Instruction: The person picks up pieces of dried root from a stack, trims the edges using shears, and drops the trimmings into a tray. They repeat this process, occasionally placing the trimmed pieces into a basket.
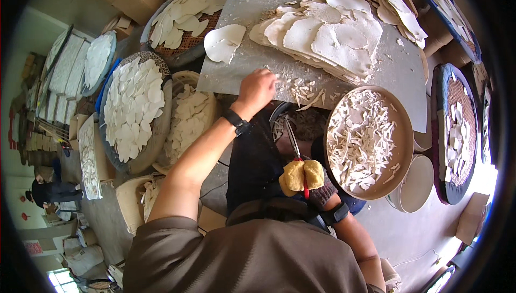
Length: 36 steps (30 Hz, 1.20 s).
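Observation:
My right hand [324, 192], in a dark knitted glove, holds a pair of scissors [293, 141] over my lap. Their blades point away from me, and thick yellow padding [302, 176] wraps the handles. My bare left hand [258, 90] is at the near edge of the grey work table, its fingers curled together; whether anything is between them is hidden. Beside those fingers lie broken pale scraps [304, 91]. A large stack of thin, flat, off-white slices [328, 37] stands farther back, and a single slice [223, 43] rests left of it.
At my right is a round tray [404, 131] of pale slivers, above a white bucket [414, 185]. Below the table edge, a dark container [279, 111] is partly hidden. Slice-filled round baskets [134, 107] line the left; another [457, 131] stands right. Someone in dark clothes [51, 191] is far left.

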{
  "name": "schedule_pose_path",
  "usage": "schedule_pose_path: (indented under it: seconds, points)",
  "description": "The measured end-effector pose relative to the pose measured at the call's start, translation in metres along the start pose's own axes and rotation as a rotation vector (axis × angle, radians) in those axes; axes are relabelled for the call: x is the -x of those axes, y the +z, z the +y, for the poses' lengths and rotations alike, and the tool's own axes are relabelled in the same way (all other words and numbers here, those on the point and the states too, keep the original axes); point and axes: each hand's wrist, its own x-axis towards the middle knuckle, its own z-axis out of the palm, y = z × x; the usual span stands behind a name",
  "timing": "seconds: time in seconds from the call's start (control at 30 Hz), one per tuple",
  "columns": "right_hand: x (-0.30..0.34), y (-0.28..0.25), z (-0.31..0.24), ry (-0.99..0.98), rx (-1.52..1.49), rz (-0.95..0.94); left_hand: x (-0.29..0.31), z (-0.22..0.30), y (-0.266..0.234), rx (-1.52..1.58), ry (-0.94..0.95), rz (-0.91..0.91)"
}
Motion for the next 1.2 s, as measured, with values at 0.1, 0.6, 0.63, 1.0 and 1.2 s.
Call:
schedule_pose_path:
  seconds: [0.1, 0.6, 0.63, 1.0, 1.2]
  points:
    - [0.002, -0.003, -0.016, -0.024, 0.079, -0.030, 0.009, -0.012, -0.010, 0.398, -0.422, 0.103]
    - [-0.027, 0.008, 0.008, -0.020, -1.075, -0.665, 0.247, -0.049, -0.094, 1.350, -1.327, 0.509]
    - [-0.032, 0.009, 0.015, 0.031, -1.062, -0.651, 0.273, -0.051, -0.098, 1.319, -1.366, 0.573]
    - [-0.119, 0.038, 0.073, 0.295, -0.759, -0.364, 0.487, -0.045, -0.161, 0.924, -1.410, 1.618]
    - [-0.151, 0.077, 0.086, 0.341, -0.584, -0.152, 0.369, -0.043, -0.117, 1.140, -1.302, 0.794]
